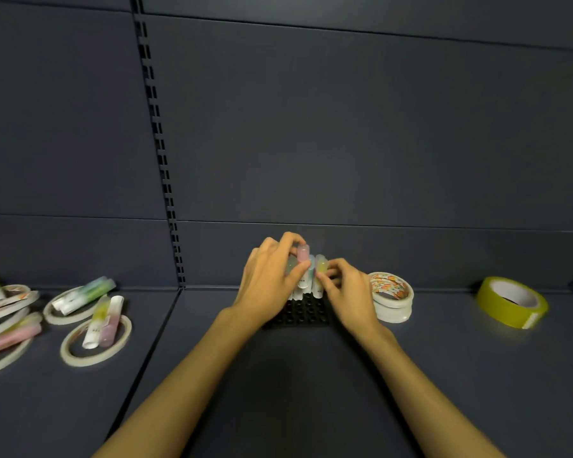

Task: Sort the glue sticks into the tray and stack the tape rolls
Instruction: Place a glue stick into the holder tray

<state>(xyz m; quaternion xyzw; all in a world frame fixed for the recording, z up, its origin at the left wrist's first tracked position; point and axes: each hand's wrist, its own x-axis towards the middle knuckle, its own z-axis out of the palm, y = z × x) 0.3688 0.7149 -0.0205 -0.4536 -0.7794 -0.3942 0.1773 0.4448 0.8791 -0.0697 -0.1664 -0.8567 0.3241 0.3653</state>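
Two bare forearms reach forward over the dark shelf toward the black studded tray, which serves as the landmark here. The tray sits at the middle of the shelf, its near rows of round sockets bare.

At the tray's far edge a short row of glue sticks stands upright in the sockets. The left hand comes in over the tray's left side, its thumb and fingers pinching the pink-capped glue stick, which stands taller than its neighbours. The right hand comes in over the tray's right side, its fingers curled around the yellow-capped glue stick just beside the pink one. A pale green cap shows between the left hand's fingers, mostly hidden.

Just right of the tray, touching the right hand's wrist side, is a stack of tape rolls, white with an orange pattern on the top roll. Well to the right of the tray lies a wider yellow-green tape roll, alone.

Well to the left of the tray, beyond the shelf seam, thin white tape rolls lie scattered flat, with loose glue sticks lying across and inside them, pink, yellow and green capped.

Behind the tray rises the dark back panel, with a slotted upright to the tray's left.
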